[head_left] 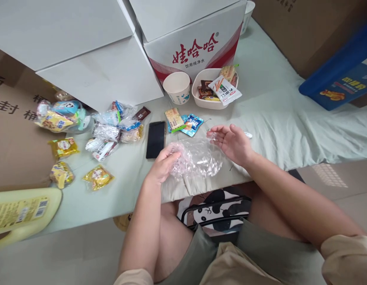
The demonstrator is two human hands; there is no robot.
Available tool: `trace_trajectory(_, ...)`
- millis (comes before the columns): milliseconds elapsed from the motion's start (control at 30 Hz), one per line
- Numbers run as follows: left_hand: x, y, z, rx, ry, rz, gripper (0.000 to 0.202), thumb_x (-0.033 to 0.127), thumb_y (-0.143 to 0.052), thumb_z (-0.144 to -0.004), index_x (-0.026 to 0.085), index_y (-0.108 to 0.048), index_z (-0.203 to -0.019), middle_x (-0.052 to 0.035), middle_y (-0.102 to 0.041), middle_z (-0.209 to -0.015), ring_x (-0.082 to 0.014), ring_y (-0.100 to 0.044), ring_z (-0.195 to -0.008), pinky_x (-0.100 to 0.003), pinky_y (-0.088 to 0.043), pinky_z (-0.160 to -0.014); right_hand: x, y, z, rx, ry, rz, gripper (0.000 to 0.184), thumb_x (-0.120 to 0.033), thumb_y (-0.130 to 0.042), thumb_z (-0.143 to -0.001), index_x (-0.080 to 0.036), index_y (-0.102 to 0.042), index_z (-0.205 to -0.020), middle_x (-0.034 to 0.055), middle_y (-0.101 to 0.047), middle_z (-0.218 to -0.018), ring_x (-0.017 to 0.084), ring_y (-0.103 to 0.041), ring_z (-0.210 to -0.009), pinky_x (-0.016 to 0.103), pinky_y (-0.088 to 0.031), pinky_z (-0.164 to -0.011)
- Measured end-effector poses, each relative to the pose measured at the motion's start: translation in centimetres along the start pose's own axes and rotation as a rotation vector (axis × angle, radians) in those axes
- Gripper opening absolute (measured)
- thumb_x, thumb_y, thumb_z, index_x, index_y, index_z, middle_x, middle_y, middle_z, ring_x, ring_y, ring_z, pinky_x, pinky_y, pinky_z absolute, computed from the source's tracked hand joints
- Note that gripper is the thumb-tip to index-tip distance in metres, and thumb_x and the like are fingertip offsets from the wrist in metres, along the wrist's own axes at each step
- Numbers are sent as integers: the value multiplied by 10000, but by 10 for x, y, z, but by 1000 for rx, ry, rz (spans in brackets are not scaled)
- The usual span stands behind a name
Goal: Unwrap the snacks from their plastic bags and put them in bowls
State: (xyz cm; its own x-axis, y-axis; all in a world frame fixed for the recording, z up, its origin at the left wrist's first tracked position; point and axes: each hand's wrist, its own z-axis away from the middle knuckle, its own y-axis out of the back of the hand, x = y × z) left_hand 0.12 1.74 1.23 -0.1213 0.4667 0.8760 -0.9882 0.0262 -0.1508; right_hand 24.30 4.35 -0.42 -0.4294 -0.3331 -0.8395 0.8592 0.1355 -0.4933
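Note:
A crumpled clear plastic bag (201, 158) stretches between my hands above the cloth-covered surface. My left hand (164, 163) is closed on its bunched, pinkish end. At the other end, my right hand (232, 144) is open, palm turned up and fingers stretched out; its fingertips are at the edge of the bag, and I cannot tell whether they touch it. Just beyond the bag lie a yellow cracker packet (174, 119) and a blue snack packet (192, 125). To the left of them a black phone (156, 139) lies flat.
A paper cup (177, 88) and a white bowl (198, 95) of snacks stand before a white carton (195, 47). Several bagged snacks (106, 132) are heaped at left, near yellow packets (98, 177). A yellow jug (26, 209) stands front left, a blue container (340, 83) at right.

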Motion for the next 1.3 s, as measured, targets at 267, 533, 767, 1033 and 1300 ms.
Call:
trace_trajectory(267, 1, -2, 3, -169, 82, -81, 421, 408, -839, -612, 157, -714, -926, -18, -646, -722, -132, -576, -604, -246, -453, -556, 5, -10, 10, -600, -416, 330, 246, -344, -740, -795, -181, -633, -944, -15, -690, -751, 98, -626, -595, 211, -487, -524)
trace_trajectory(533, -2, -10, -2, -264, -87, 185, 820, 735, -795, -565, 175, -651, -1147, -131, -723, -1035, -287, -697, -982, -358, -561, -765, 7, -18, 9, -300, -229, 224, 179, -330, -657, -854, -197, -572, -939, -12, -679, -698, 116, -649, -588, 227, -513, -544)
trace_trajectory(767, -6, -20, -10, -22, -78, 76, 675, 369, -933, -514, 193, -595, -1071, -23, -707, -838, -161, -670, -689, -243, -503, -573, 11, -21, 10, -291, -291, 228, 140, -305, -606, -889, -204, -583, -984, 21, -714, -793, 153, -682, -669, 278, -548, -603)
trace_trajectory(1033, -2, -8, -5, 17, -93, 41, 639, 349, -861, -578, 221, -569, -1132, -16, -707, -844, -151, -662, -648, -222, -461, -507, 9, -12, 7, -283, -232, 336, 275, -390, -632, -877, -203, -587, -1074, 27, -726, -793, 130, -651, -616, 250, -504, -550)
trace_trajectory(1300, -7, -6, -6, -70, -109, -6, 766, 507, -870, -586, 234, -542, -1223, -39, -696, -917, -170, -668, -645, -250, -459, -515, 12, -15, 6, -265, -190, 418, 235, -319, -617, -835, -183, -589, -1025, 5, -701, -701, 111, -601, -559, 249, -475, -547)
